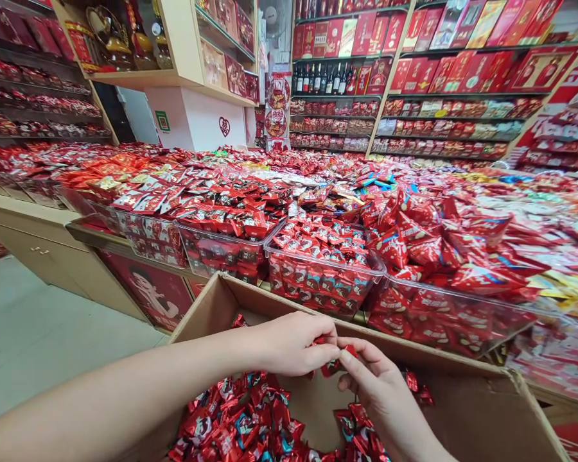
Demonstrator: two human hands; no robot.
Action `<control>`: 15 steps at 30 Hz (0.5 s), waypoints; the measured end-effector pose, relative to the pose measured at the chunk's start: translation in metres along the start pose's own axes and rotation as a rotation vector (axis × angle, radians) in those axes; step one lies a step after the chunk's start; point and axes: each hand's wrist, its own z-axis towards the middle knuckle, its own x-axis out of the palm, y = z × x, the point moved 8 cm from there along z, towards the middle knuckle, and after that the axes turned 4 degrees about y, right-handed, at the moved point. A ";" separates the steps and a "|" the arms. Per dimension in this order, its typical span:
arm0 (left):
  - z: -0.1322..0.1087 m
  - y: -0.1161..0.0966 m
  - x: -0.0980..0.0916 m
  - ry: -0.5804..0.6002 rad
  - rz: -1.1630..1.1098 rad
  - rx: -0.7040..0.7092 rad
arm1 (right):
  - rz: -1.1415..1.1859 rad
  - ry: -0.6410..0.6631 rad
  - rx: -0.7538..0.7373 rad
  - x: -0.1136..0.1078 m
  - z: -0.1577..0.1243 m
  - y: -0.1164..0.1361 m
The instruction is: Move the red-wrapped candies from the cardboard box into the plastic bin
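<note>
My left hand [291, 343] and my right hand [373, 378] meet over an open cardboard box [467, 398]. Both are closed, pinching red-wrapped candies [334, 366] between their fingertips. The box below holds a heap of red foil candies [250, 417] with blue and white markings. My left forearm stretches in from the lower left, my right wrist comes up from the bottom edge.
Beyond the box, clear plastic bins [325, 276] full of red-wrapped sweets cover a long display counter [96, 237]. Shelves [443, 96] with red gift boxes and bottles line the back wall. Grey floor [33, 333] lies to the left.
</note>
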 end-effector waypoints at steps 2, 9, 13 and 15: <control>-0.001 0.002 0.000 -0.027 -0.018 -0.006 | -0.032 0.009 -0.009 -0.001 0.001 -0.002; -0.004 0.013 0.004 0.009 0.034 -0.151 | 0.097 0.046 -0.021 0.006 0.001 -0.006; -0.005 0.015 0.005 0.047 0.004 -0.204 | 0.132 -0.053 -0.064 0.003 -0.002 -0.002; -0.006 0.015 0.005 0.068 -0.046 -0.212 | 0.190 -0.066 -0.089 0.002 -0.001 -0.002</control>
